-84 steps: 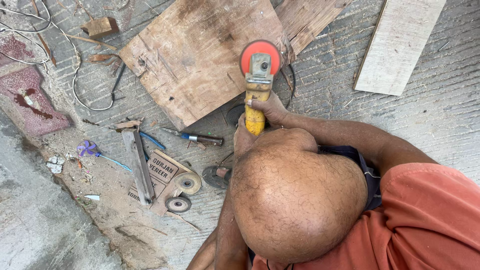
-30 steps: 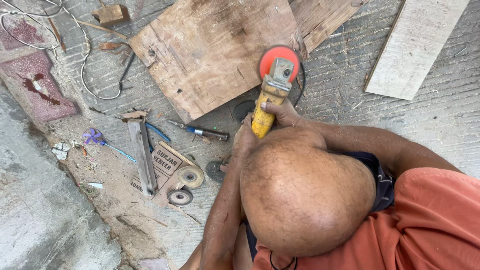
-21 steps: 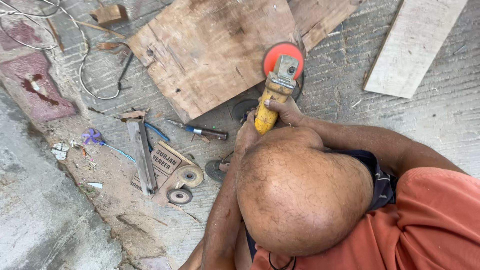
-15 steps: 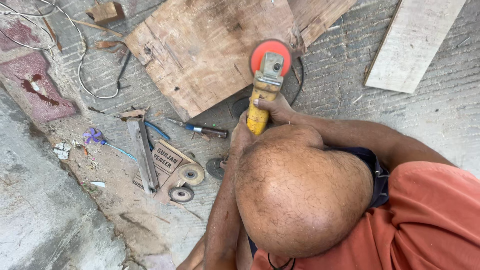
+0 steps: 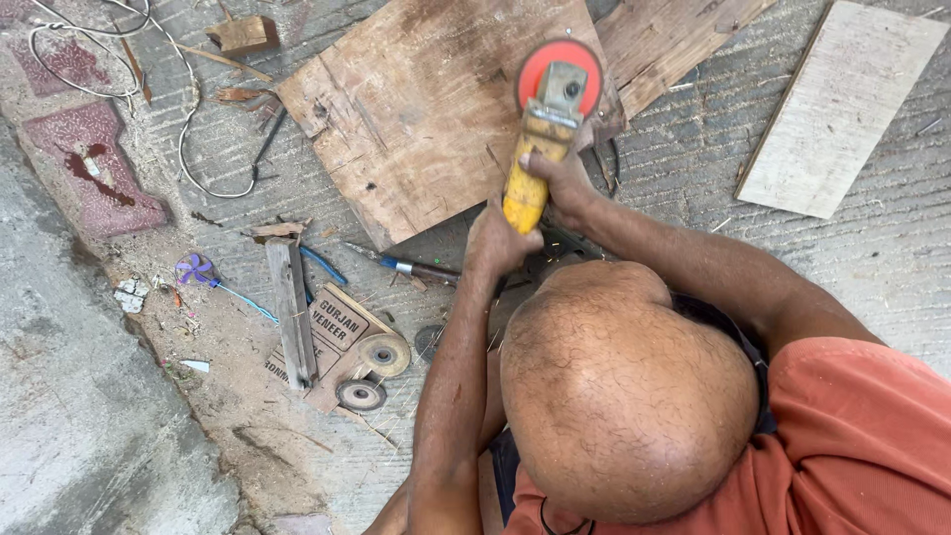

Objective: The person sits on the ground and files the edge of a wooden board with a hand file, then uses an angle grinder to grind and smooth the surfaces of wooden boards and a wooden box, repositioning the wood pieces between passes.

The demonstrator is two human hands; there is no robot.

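Both hands gripped the yellow angle grinder (image 5: pixel 540 149): the right hand (image 5: pixel 565 183) closed near its head, the left hand (image 5: pixel 498 238) wrapped round the tail, apparently for steadiness. Its red-guarded disc sat on the plywood board (image 5: pixel 426 109) at upper centre, lying flat on the concrete floor (image 5: pixel 852 267).

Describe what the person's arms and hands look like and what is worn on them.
Both hands, left hand and right hand, are bare, with no gloves. Both forearms are uncovered. An orange short sleeve covers the right shoulder. No watch, rings or bands are visible.

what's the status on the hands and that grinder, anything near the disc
Left hand and right hand both gripping yellow angle grinder. Red disc guard over plywood board. Screwdriver lies beside the board's near edge.
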